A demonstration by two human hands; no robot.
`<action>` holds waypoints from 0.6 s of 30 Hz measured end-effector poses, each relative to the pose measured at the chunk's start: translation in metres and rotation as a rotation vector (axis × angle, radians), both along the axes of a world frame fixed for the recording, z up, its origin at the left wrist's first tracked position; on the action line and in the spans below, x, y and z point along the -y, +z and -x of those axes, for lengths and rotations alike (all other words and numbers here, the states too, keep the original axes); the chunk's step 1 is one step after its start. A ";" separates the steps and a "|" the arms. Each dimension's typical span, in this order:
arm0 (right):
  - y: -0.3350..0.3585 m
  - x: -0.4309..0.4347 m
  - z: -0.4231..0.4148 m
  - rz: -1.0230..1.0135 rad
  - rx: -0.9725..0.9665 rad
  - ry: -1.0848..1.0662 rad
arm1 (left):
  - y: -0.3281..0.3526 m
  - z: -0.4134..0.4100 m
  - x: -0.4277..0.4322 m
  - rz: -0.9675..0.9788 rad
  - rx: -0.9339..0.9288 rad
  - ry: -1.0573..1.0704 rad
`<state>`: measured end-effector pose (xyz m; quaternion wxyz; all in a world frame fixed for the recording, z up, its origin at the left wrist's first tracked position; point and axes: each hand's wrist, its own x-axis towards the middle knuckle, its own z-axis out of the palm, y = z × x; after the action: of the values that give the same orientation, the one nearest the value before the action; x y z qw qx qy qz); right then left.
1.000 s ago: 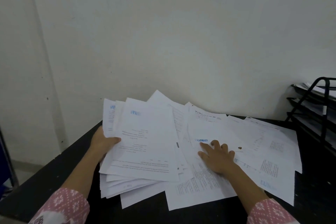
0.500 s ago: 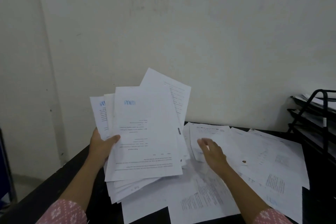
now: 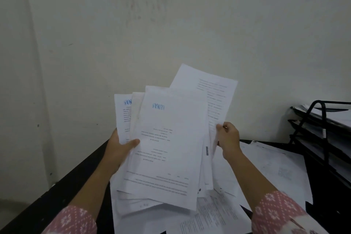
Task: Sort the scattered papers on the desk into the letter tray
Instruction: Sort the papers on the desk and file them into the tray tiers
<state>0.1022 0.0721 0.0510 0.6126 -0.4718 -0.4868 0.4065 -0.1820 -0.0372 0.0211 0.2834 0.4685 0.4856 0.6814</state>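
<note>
I hold a fanned stack of white printed papers upright above the black desk. My left hand grips the stack's left edge, thumb on the top sheet. My right hand pinches its right edge. More loose papers lie scattered flat on the desk below and to the right. The black wire letter tray stands at the right edge, with sheets in its top tier.
A plain pale wall rises right behind the desk. The desk's left edge runs diagonally, with floor beyond it. Pink patterned sleeves cover both forearms.
My left hand lifted the stack off the desk and tilted it upright. My right hand left the papers lying on the desk and took hold of the stack's right edge.
</note>
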 end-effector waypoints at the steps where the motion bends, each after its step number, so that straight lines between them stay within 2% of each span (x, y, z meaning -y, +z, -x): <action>1: 0.000 -0.002 -0.006 -0.018 0.032 -0.079 | 0.000 0.001 0.000 -0.005 0.001 -0.001; 5: -0.010 -0.005 -0.036 0.022 0.049 -0.382 | -0.002 0.007 0.004 -0.029 0.032 0.040; 10: -0.030 0.000 -0.060 0.065 -0.009 -0.560 | -0.004 0.021 0.006 -0.073 0.065 0.150; 14: -0.039 0.002 -0.062 0.048 0.024 -0.518 | 0.000 0.018 0.002 -0.097 0.104 0.166; 18: -0.037 0.003 -0.051 0.044 0.019 -0.286 | 0.009 0.001 -0.004 -0.105 0.108 0.112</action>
<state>0.1533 0.0687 0.0139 0.6490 -0.5537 -0.4113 0.3210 -0.1827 -0.0332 0.0297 0.2457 0.4174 0.4589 0.7448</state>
